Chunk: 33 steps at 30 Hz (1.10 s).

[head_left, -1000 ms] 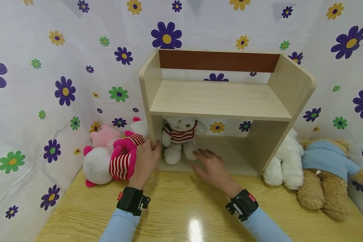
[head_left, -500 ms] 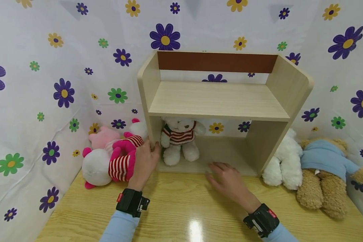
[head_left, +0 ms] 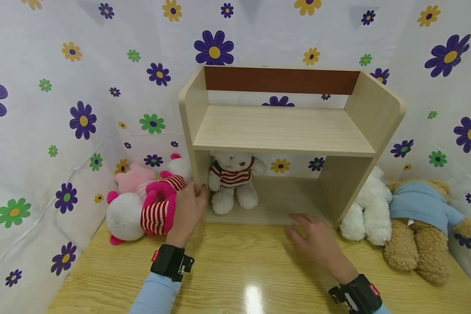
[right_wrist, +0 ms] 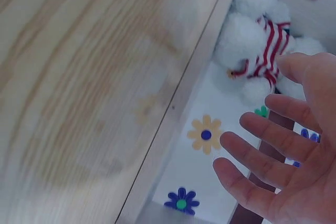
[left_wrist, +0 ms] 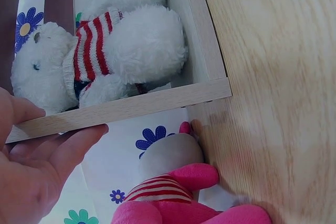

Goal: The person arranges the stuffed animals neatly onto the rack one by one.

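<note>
A white teddy bear [head_left: 235, 179] in a red-and-white striped sweater sits in the lower left of the small wooden shelf [head_left: 284, 131]. My left hand [head_left: 187, 211] holds the shelf's left side panel. In the left wrist view, that panel's edge [left_wrist: 126, 103] runs between the thumb [left_wrist: 23, 111] and the fingers [left_wrist: 79, 145]. Near the lower board's front edge, right of the bear, is my right hand [head_left: 318, 240]. Its fingers [right_wrist: 262, 161] are spread and hold nothing in the right wrist view.
Left of the shelf lie a pink-and-white plush toy [head_left: 127, 216] with striped clothing and a pink plush [head_left: 135, 176]. On the right are a white plush toy [head_left: 370, 213] and a brown teddy bear [head_left: 425, 226] in a blue top. The wooden table [head_left: 227, 270] carries everything.
My right hand has moved away from the bear's feet, to the right and toward the front of the shelf. The left hand stays at the side panel, and the bear keeps its place.
</note>
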Tool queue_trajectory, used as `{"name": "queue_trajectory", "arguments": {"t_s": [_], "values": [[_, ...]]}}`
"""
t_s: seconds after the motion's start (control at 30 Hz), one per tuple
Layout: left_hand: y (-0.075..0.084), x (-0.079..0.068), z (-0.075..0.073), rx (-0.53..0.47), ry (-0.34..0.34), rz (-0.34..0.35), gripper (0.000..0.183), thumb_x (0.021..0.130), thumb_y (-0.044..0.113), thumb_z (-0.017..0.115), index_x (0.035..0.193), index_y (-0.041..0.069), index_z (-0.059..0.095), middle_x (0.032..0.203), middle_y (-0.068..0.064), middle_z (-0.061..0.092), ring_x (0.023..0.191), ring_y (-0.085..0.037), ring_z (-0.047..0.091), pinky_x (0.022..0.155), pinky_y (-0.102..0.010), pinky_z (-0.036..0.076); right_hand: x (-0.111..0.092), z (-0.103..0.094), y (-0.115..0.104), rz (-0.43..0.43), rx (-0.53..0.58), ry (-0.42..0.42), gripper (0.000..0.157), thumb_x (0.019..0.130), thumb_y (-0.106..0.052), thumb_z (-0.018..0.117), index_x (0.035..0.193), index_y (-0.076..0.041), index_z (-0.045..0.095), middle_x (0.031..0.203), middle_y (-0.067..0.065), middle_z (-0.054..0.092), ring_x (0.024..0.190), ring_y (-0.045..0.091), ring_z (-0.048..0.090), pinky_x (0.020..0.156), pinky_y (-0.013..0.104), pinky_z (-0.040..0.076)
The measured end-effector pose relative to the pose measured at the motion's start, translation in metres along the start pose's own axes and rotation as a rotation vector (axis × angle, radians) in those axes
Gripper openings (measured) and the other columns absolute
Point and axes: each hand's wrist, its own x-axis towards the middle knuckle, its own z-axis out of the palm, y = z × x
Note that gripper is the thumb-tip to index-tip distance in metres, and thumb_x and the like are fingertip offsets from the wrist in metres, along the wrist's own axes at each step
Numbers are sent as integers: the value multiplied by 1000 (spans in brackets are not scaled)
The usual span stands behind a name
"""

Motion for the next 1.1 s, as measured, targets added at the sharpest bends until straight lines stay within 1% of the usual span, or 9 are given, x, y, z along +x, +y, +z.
{"name": "queue_trajectory", "arguments": {"t_s": [0.17, 0.23, 0.3, 0.4, 0.5, 0.63, 0.73, 0.93, 1.1], "values": [[1, 1, 0, 9, 1, 1, 24, 101, 12, 59, 116, -6, 61, 73, -16, 61, 58, -20, 52, 51, -31, 44, -7, -12, 6, 54, -32, 16, 36, 86, -22, 82, 118, -6, 75, 112, 16, 76, 89, 34, 75, 63, 44, 59], [1, 1, 0, 12, 2, -4, 23, 101, 12, 59, 114, -6, 61, 71, -14, 59, 58, -20, 50, 51, -31, 42, -10, -17, 10, 70, -45, 23, 35, 86, -22, 82, 117, -7, 75, 110, 16, 76, 85, 33, 75, 61, 43, 58], [1, 1, 0, 11, 0, -10, 23, 101, 13, 59, 114, -6, 61, 71, -14, 58, 58, -20, 50, 51, -30, 41, -12, -22, 13, 90, -61, 34, 35, 86, -23, 82, 116, -7, 76, 109, 16, 76, 78, 31, 74, 56, 40, 56], [1, 0, 0, 8, -3, -12, 24, 101, 13, 59, 116, -6, 60, 72, -15, 60, 59, -21, 51, 52, -30, 43, -16, -29, 19, 115, -78, 63, 33, 85, -23, 82, 114, -7, 77, 105, 17, 76, 62, 26, 69, 47, 33, 49], [0, 0, 1, 15, 8, -1, 24, 100, 12, 60, 116, -6, 61, 75, -18, 64, 60, -22, 54, 53, -34, 47, -19, -36, 25, 110, -98, 108, 30, 84, -20, 83, 109, -6, 77, 100, 17, 76, 56, 23, 65, 45, 32, 46], [-1, 0, 3, 36, 23, 11, 24, 100, 12, 60, 115, -6, 62, 78, -21, 68, 62, -23, 57, 55, -40, 50, -23, -44, 34, 88, -133, 186, 23, 82, -16, 83, 101, -5, 78, 90, 15, 75, 56, 21, 63, 48, 33, 47], [0, -1, 3, 41, 23, 10, 23, 100, 12, 60, 115, -6, 62, 78, -21, 68, 62, -24, 57, 54, -40, 50, -26, -52, 41, 97, -138, 239, 20, 82, -14, 82, 100, -5, 78, 85, 15, 75, 52, 20, 59, 46, 29, 41], [0, -2, 3, 33, 6, -14, 25, 100, 14, 59, 116, -5, 62, 81, -22, 69, 65, -25, 59, 57, -41, 51, -29, -71, 56, 85, -180, 392, 20, 80, -6, 80, 97, 3, 77, 80, 19, 73, 62, 30, 68, 51, 40, 49], [1, -1, 2, 33, 1, -28, 25, 101, 15, 58, 116, -4, 62, 78, -20, 67, 63, -23, 57, 55, -36, 48, -31, -83, 72, 119, -200, 462, 22, 82, -8, 77, 100, 5, 76, 82, 25, 73, 63, 36, 67, 48, 38, 44]]}}
